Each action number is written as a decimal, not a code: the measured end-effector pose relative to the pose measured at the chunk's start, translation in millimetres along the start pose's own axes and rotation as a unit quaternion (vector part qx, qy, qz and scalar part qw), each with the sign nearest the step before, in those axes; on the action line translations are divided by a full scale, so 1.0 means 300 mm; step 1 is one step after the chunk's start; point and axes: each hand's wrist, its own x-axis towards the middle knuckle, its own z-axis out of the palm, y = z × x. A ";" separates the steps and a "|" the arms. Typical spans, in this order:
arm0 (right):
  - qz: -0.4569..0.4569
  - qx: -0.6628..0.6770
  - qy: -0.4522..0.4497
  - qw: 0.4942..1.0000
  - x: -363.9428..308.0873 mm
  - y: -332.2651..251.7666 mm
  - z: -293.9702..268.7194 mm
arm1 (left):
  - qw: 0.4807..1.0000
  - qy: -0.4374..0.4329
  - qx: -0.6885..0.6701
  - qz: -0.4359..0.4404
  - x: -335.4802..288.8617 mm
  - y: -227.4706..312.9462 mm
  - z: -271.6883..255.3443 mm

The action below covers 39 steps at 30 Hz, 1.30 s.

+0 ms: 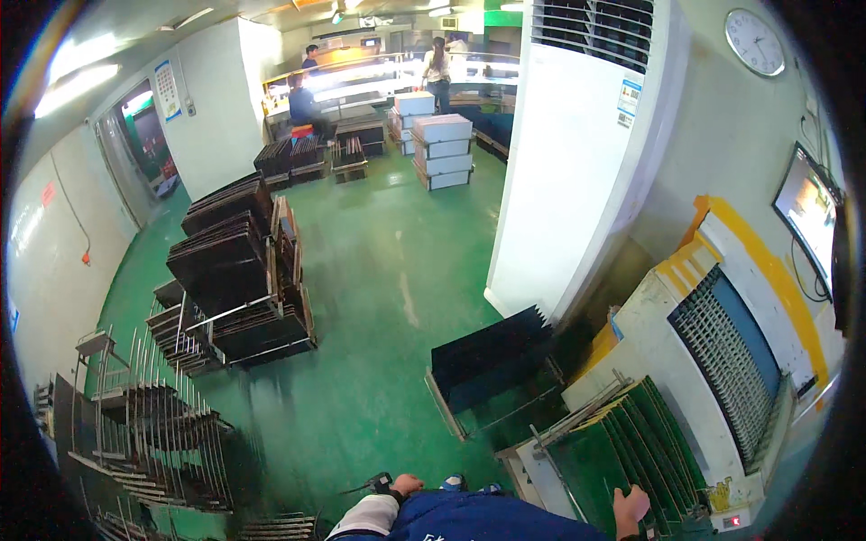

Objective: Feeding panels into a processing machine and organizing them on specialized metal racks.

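Observation:
My right hand [630, 507] is at the lower right edge, closed over the top edge of a green circuit board [651, 431]. That board stands among several green boards in a metal rack [577, 417]. My left hand [406, 485] shows just above my blue and white sleeve at the bottom centre, with its fingers curled. A small dark thing [380, 482] sits by its wrist. Whether the left hand holds anything is not visible.
A rack of dark panels [492, 356] stands on the green floor ahead. More dark panel stacks [230, 261] and empty wire racks [153, 424] are at the left. A white cabinet unit [577, 153] and a white-and-yellow machine [722, 352] are at the right. People work at a far bench [379, 77] beside stacked white boxes [442, 149].

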 end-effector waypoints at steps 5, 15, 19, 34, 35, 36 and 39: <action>0.020 0.029 -0.026 0.999 0.007 -0.001 0.007 | 0.998 0.001 -0.056 -0.041 0.001 0.004 -0.002; 0.011 0.020 0.007 1.000 -0.007 -0.010 -0.002 | 0.994 -0.011 -0.091 -0.064 0.018 -0.005 -0.002; 0.009 0.016 0.013 1.000 -0.004 -0.013 -0.005 | 0.992 -0.011 -0.109 -0.063 0.009 -0.010 0.001; 0.001 0.012 0.034 0.999 0.010 0.014 0.043 | 0.993 -0.004 -0.098 -0.063 0.003 0.006 -0.004; 0.001 0.013 0.035 0.999 0.010 0.015 0.045 | 0.995 -0.002 -0.086 -0.053 0.002 0.005 -0.004; 0.006 0.022 0.026 0.999 0.009 0.016 0.042 | 0.996 0.000 -0.075 -0.044 0.002 0.005 -0.004; 0.005 0.040 0.016 0.999 -0.021 -0.039 -0.048 | 0.996 0.002 -0.075 -0.049 -0.002 0.004 -0.003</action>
